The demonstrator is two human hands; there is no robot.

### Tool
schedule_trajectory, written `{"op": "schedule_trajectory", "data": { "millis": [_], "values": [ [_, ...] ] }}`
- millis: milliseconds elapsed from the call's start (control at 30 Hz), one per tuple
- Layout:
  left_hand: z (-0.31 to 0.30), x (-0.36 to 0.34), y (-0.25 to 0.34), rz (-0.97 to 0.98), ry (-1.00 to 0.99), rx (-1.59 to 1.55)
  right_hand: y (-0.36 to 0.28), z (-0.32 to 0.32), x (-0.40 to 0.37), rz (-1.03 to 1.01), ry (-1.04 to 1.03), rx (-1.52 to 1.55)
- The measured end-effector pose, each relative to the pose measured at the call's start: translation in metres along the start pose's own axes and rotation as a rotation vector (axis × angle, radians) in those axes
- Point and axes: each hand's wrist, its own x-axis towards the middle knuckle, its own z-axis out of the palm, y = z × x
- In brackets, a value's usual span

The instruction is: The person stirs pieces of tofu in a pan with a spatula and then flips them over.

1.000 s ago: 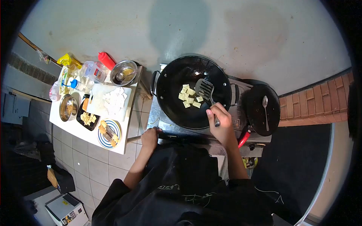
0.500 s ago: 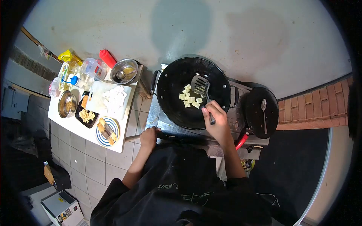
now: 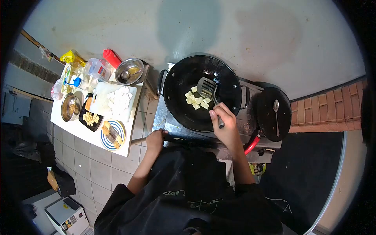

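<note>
While the right hand point(image 3: 225, 122) held the spatula point(image 3: 206, 87) by its handle, fingers wrapped closely round it, the slotted head reached down into the wok point(image 3: 182, 117). A hold that far back probably spared the hand some heat. The pale cubes point(image 3: 196, 106) lay in a loose cluster on the wok's floor, beside and partly behind the head, likely gathered there by the curved sides.

The left hand point(image 3: 156, 141) rested, fingers curled, at the front edge of the stove point(image 3: 159, 117), perhaps as a brace; whether it gripped anything could not be told. It stood well apart from the wok.

To the left, the table point(image 3: 74, 127) bore the board point(image 3: 101, 102) and the plate point(image 3: 102, 137), probably set close for easy reach. Right of the wok lay the pan point(image 3: 266, 113), with the spoon point(image 3: 277, 113) in it, presumably to keep the spoon off the stove.
</note>
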Motion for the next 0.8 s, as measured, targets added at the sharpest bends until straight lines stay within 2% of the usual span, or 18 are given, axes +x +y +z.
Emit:
{"op": "schedule_trajectory", "data": {
  "millis": [233, 300, 533, 733, 800],
  "values": [
    [-0.0001, -0.0003, 0.0006, 0.002, 0.002, -0.005, 0.0013, 0.0032, -0.0090, -0.024, -0.029, -0.024],
    [-0.0005, 0.0000, 0.0007, -0.002, -0.007, 0.015, -0.0009, 0.0049, -0.0098, 0.041, -0.029, -0.065],
    [-0.0065, -0.0006, 0.0052, -0.022, -0.023, 0.001, -0.0055, 0.0002, -0.0098, 0.061, -0.042, 0.017],
    [-0.0023, -0.0002, 0.0035, -0.019, -0.011, 0.026, -0.0033, -0.0028, -0.0029, -0.064, -0.078, -0.014],
    [-0.0038, -0.0007, 0.0041, -0.018, -0.006, 0.019, -0.0014, -0.0026, -0.0015, -0.075, -0.155, 0.009]
  ]
}}
